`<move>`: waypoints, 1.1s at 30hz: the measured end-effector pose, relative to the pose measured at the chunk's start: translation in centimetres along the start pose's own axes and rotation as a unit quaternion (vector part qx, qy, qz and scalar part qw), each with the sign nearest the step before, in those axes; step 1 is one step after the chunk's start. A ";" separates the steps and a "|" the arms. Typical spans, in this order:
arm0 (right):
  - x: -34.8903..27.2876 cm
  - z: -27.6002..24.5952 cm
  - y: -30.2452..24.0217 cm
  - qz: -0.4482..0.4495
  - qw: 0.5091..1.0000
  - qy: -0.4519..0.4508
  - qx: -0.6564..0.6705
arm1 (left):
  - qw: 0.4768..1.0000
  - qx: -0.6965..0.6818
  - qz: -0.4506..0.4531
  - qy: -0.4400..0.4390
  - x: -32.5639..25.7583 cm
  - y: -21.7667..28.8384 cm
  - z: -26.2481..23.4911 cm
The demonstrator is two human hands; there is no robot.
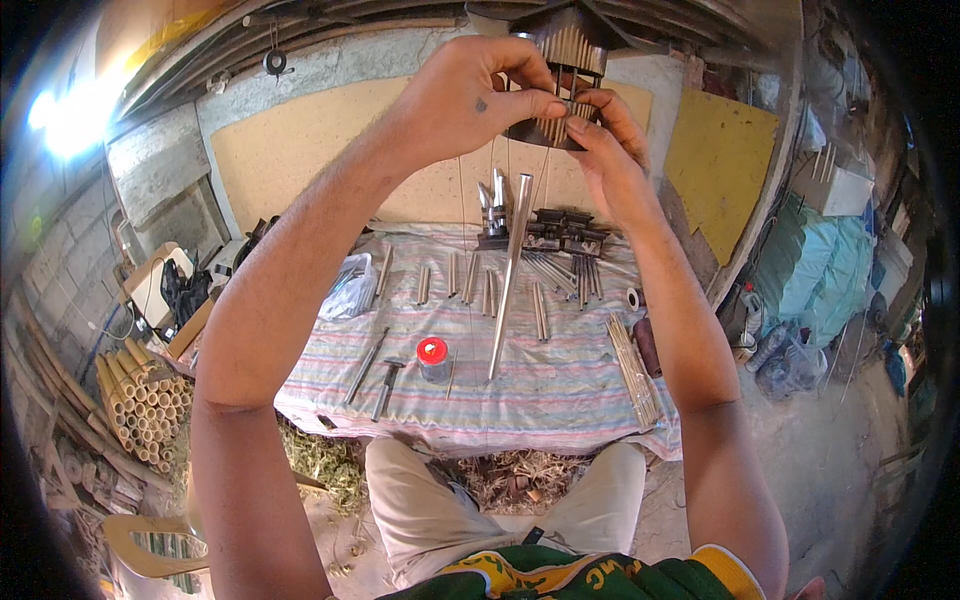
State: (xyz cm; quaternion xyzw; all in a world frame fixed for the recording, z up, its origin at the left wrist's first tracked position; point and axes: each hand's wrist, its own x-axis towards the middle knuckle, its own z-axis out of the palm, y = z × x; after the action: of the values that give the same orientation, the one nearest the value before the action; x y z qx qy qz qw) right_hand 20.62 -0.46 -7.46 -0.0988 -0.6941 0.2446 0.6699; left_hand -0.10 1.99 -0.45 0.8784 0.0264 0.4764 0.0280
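Note:
A dark, house-shaped wind chime top [572,42] with a row of thin light sticks hangs at the top of the view. My left hand [480,95] reaches up to its left side, thumb and fingers pinched at the lower sticks and dark base. From the right, my right hand [612,150] grips the same base, its thumb close to my left thumb. What lies between the fingertips is too small to make out. Thin strings drop from the base. Below it, a long shiny metal tube [511,280] hangs at a slight slant over the table.
Short metal tubes [541,311] lie in small groups on the striped cloth [440,420]. Also there are a hammer [388,390], a red-lidded jar [434,362], a stick bundle [632,370], dark wooden pieces [565,232] and a plastic bag [349,288]. Bamboo [140,405] is stacked left.

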 end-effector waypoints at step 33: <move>-30.5 4.4 0.1 0.392 0.906 0.137 -0.075 | 0.874 0.032 -0.011 -0.485 -12.4 4.0 7.6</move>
State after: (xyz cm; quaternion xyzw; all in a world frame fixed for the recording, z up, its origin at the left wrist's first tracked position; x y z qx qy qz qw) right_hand 18.79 -15.48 -34.36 -0.4456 -0.5167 0.4190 0.5991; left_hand -0.43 -3.04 -14.61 0.9992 0.0346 -0.0113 0.0144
